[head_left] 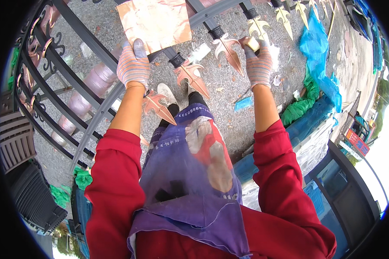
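My left hand point(134, 64), in a striped knit glove, grips the near edge of a square copper-coloured sheet point(156, 23), thumb on top. The sheet lies over part of a dark metal fence panel point(103, 103). My right hand point(260, 64), gloved alike, pinches a small pale yellow block point(251, 43), sponge-like, between thumb and fingers. Between my hands, spear-shaped fence finials point(192, 77) point toward me, coloured copper. Another copper finial point(158, 106) sits below my left wrist. Past my right hand, further finials point(283, 20) look pale gold.
Blue sheeting point(313, 43) and green netting point(299, 103) lie at right, beside a plastic-wrapped stack point(311, 151). A blue brush-like piece point(243, 103) and scraps lie on the concrete ground. Plastic-wrapped rolls point(99, 82) show beneath the fence bars. Dark slatted panels point(15, 142) stand at far left.
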A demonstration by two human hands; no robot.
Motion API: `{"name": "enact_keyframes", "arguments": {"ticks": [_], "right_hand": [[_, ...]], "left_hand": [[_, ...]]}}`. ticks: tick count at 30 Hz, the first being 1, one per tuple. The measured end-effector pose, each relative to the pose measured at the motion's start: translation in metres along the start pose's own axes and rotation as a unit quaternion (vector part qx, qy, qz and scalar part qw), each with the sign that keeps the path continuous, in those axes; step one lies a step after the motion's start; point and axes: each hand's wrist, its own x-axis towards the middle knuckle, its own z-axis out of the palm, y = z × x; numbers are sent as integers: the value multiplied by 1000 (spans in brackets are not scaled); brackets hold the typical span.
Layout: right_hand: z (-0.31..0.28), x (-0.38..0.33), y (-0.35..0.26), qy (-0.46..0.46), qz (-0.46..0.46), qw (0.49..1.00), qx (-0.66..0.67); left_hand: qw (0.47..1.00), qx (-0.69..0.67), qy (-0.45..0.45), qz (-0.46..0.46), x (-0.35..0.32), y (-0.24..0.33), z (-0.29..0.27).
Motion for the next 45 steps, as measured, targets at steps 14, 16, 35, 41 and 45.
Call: {"name": "enact_keyframes", "arguments": {"ticks": [14,16,35,41,45], "right_hand": [[-30,-60,43,-139,4,989,-45],[-52,-74,70,-125,63,990,-12],[-121,63,32,-48,-42,974,218],[-95,68,18,-49,-68,980,182],[-102,66,16,-153,-35,975,157]], "left_hand": [[915,-399,49,-29,19,-49,22],[885,-460,42,-64,3,-39,9],[927,-340,-154,33,-158,238,70],[949,-263,-88,152,-153,224,78],[945,-295,-112,89,-152,219,73]]}}
